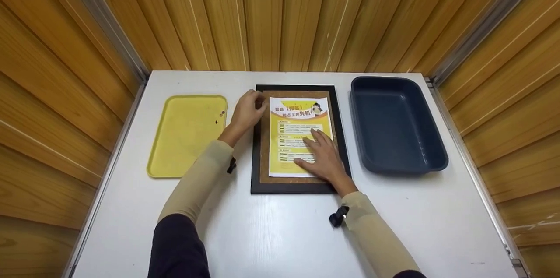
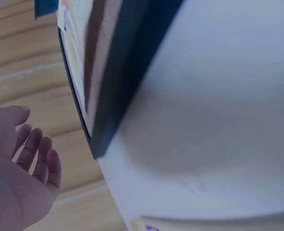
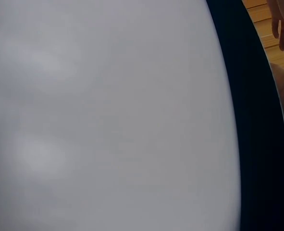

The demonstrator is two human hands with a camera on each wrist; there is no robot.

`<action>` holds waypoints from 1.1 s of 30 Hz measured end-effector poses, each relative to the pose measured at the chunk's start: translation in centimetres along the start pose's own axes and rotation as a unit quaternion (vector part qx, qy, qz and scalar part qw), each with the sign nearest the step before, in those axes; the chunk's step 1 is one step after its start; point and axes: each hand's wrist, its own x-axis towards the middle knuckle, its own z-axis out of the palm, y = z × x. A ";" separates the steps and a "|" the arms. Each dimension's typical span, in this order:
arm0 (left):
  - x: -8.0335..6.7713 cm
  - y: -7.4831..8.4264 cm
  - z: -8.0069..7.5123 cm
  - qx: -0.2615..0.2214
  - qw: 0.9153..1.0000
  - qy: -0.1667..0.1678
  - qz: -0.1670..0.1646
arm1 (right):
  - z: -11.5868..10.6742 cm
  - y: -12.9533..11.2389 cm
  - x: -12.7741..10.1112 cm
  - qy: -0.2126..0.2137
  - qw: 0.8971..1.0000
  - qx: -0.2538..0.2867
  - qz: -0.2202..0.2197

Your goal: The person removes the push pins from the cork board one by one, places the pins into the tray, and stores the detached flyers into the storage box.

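Note:
A cork board [image 1: 264, 151] in a black frame [image 1: 256, 168] lies on the white table. On it is a yellow and white printed sheet [image 1: 284, 169]. My right hand [image 1: 324, 155] rests flat on the sheet's lower right part, fingers spread. At the board's upper left corner is my left hand [image 1: 247, 110], its fingers loosely bent beside the sheet's top left corner. In the left wrist view this left hand [image 2: 21, 173] has thumb and fingers apart, and no object shows between them. The right wrist view shows mostly table and the dark frame [image 3: 257, 110].
To the left lies a yellow tray [image 1: 179, 133] with several tiny dark items [image 1: 221, 114] near its right edge. A deep navy bin [image 1: 389, 120] stands on the right. Wood-patterned walls [image 1: 280, 15] enclose the table [image 1: 262, 234] at the back and sides.

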 end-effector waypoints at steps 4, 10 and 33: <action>0.3 2.1 1.4 -0.008 1.000 -0.012 0.023 | 0.1 0.1 -0.3 -0.002 1.000 -0.005 0.002; 0.9 4.4 3.0 -0.018 0.998 -0.039 0.040 | 0.1 0.0 -0.4 -0.010 1.000 -0.009 0.007; 5.6 6.4 12.1 -0.075 0.988 -0.134 0.021 | -0.6 0.0 -0.6 -0.014 1.000 -0.007 0.014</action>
